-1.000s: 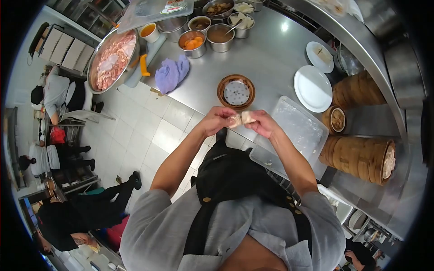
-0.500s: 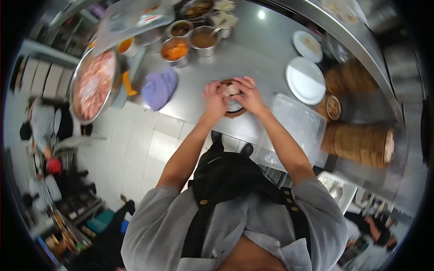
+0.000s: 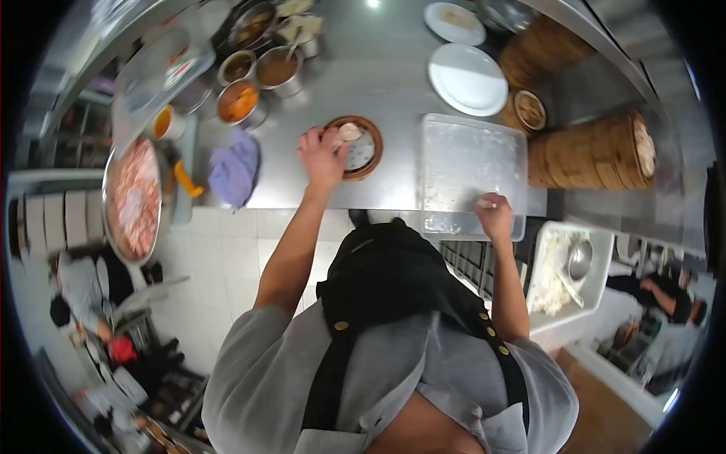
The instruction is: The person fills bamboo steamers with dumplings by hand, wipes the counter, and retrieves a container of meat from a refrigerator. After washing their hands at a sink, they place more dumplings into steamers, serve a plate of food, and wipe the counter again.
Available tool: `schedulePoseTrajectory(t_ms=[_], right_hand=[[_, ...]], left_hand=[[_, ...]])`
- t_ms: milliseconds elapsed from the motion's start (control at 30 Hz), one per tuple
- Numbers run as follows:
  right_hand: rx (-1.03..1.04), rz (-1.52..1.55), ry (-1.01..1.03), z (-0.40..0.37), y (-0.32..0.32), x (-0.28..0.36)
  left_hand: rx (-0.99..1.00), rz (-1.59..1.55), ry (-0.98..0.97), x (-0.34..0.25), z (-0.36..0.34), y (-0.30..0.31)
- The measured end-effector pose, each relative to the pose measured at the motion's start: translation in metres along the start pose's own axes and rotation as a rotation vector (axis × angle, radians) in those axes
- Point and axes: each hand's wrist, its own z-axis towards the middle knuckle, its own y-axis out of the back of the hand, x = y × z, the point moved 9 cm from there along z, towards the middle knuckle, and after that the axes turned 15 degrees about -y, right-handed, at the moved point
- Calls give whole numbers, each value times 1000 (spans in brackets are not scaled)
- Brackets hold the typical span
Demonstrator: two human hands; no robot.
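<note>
L hand (image 3: pixel 321 157) on prob. dumpling (image 3: pixel 349 132); R hand (image 3: pixel 494 216) over tray (image 3: pixel 469 163); label (image 3: pixel 178 73) unreadable.

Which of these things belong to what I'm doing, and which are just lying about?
Seemingly in use:
- small steamer and pale piece, at left hand
- tray, under right hand

Seemingly lying about:
- purple cloth
- large plate
- orange handle

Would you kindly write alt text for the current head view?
A left hand reaches to a pale morsel in a small round steamer on a steel counter; the right hand is at the near edge of a translucent tray. A bowl of raw meat sits left, stacked bamboo steamers right.
</note>
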Motion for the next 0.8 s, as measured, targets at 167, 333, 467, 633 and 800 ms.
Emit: schedulePoseTrajectory(t_ms=[167,333,467,633,800], right_hand=[[375,681,2,-8,-43,109],[453,841,360,-24,-119,220],[306,706,515,-32,-128,254],[16,524,673,-42,-130,262],[-159,343,586,-67,-107,263]], left_hand=[[-104,-82,44,-6,-7,24],[-356,-102,72,32,-45,88],[-228,-123,149,61,-61,117],[-141,-221,125,85,-67,115],[4,221,213,133,-80,130]])
